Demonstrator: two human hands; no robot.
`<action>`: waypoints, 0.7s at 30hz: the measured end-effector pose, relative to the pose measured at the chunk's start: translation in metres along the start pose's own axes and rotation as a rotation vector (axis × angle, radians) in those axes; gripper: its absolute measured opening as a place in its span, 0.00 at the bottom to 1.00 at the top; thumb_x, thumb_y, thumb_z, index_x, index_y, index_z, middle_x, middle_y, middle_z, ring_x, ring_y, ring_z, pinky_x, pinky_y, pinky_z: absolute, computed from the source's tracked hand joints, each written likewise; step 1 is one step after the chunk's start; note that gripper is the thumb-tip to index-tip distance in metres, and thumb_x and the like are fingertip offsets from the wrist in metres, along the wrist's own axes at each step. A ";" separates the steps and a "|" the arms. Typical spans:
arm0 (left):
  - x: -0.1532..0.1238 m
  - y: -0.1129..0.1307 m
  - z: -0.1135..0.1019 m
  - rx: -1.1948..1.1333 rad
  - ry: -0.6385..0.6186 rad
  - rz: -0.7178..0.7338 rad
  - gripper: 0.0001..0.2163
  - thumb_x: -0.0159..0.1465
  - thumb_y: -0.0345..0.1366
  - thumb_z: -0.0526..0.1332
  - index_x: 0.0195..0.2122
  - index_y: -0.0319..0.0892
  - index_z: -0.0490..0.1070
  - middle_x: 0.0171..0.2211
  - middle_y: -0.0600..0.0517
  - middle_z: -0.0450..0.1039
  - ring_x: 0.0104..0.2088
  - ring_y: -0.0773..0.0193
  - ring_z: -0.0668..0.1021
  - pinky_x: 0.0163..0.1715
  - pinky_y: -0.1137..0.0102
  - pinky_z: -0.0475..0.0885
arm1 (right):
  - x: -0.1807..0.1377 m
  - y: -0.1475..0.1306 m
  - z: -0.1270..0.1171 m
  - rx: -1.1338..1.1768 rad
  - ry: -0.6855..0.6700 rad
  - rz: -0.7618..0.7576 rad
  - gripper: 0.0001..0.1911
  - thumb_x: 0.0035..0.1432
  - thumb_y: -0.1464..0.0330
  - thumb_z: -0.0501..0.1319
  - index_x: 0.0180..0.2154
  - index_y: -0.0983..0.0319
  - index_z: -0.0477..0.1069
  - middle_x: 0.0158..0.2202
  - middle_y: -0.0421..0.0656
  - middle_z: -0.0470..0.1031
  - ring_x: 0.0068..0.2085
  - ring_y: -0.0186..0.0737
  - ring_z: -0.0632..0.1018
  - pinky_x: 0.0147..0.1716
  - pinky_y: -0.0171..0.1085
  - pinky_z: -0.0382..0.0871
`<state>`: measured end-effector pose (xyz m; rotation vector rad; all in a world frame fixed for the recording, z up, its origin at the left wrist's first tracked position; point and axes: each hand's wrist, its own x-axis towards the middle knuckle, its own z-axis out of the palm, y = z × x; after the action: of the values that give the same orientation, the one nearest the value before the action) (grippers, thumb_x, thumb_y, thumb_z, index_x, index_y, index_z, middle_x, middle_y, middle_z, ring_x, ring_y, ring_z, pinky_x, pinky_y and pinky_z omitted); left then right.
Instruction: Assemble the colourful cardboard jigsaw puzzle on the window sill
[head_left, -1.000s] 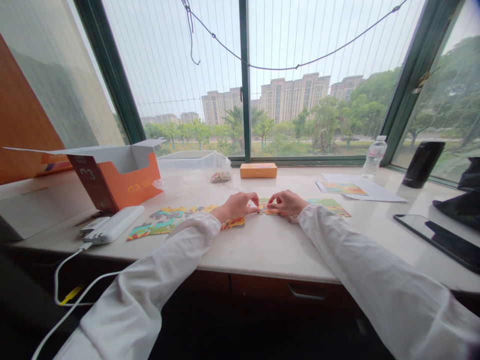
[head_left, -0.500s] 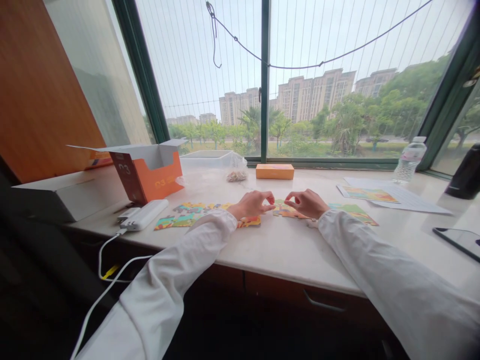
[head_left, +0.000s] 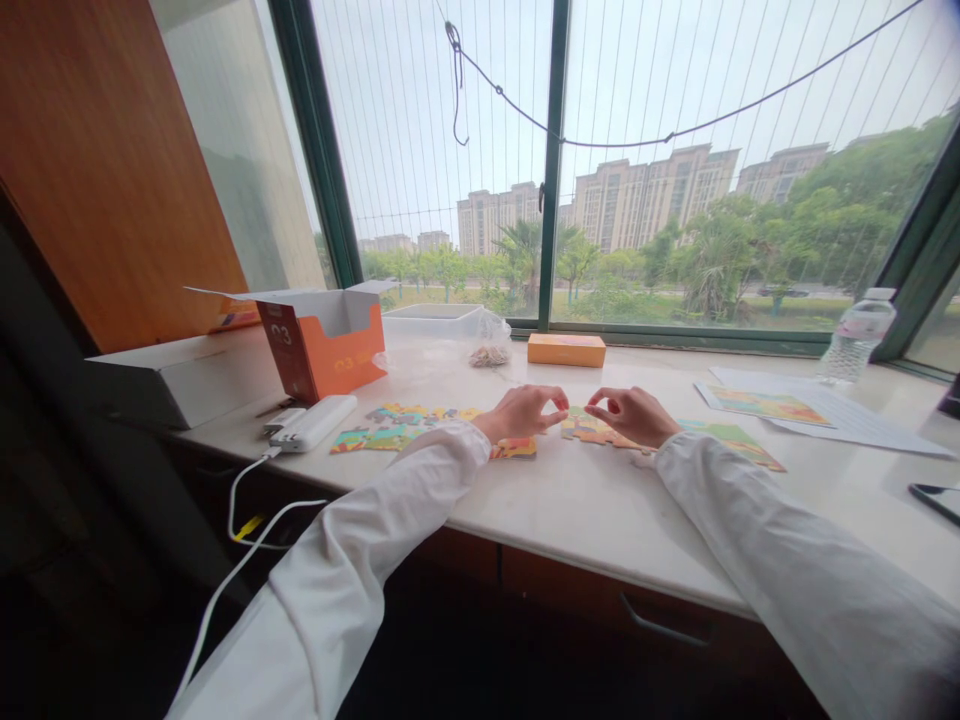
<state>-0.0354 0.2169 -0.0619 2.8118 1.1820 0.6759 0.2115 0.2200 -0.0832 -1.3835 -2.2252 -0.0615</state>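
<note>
Hands parted | left hand [head_left: 525, 412], right hand [head_left: 634, 415] over puzzle pieces [head_left: 589, 428]

The counter [head_left: 592, 505] is pale stone, smooth with a soft sheen. The puzzle pieces [head_left: 386, 436] are matt printed cardboard. The sleeves [head_left: 397, 510] are white cloth, creased. The open box [head_left: 334, 352] is matt orange cardboard, and the power bank [head_left: 315, 422] is smooth white plastic. The bottle [head_left: 855, 340] is clear plastic. The wall panel [head_left: 112, 170] is satin brown wood.
</note>
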 end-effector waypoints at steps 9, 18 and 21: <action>-0.001 -0.002 0.003 -0.016 -0.085 -0.034 0.11 0.66 0.46 0.60 0.45 0.50 0.76 0.42 0.58 0.81 0.36 0.65 0.81 0.38 0.72 0.70 | 0.001 -0.001 0.003 0.012 -0.104 -0.012 0.25 0.62 0.46 0.54 0.37 0.57 0.80 0.23 0.40 0.72 0.25 0.36 0.69 0.27 0.36 0.55; 0.001 -0.005 -0.012 0.119 -0.058 -0.066 0.11 0.67 0.46 0.57 0.46 0.53 0.74 0.43 0.59 0.80 0.40 0.62 0.80 0.44 0.69 0.71 | 0.001 0.001 0.002 -0.056 -0.024 -0.001 0.20 0.64 0.51 0.54 0.40 0.55 0.80 0.25 0.40 0.76 0.26 0.37 0.73 0.30 0.36 0.57; 0.001 -0.012 -0.024 0.167 -0.074 -0.133 0.13 0.66 0.47 0.58 0.47 0.51 0.75 0.42 0.56 0.81 0.40 0.61 0.80 0.44 0.68 0.71 | 0.001 0.000 0.004 -0.054 -0.027 0.001 0.21 0.64 0.51 0.54 0.41 0.55 0.80 0.25 0.39 0.76 0.26 0.37 0.73 0.30 0.36 0.57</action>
<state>-0.0529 0.2228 -0.0418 2.8265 1.4600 0.4820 0.2101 0.2222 -0.0859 -1.4225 -2.2603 -0.1041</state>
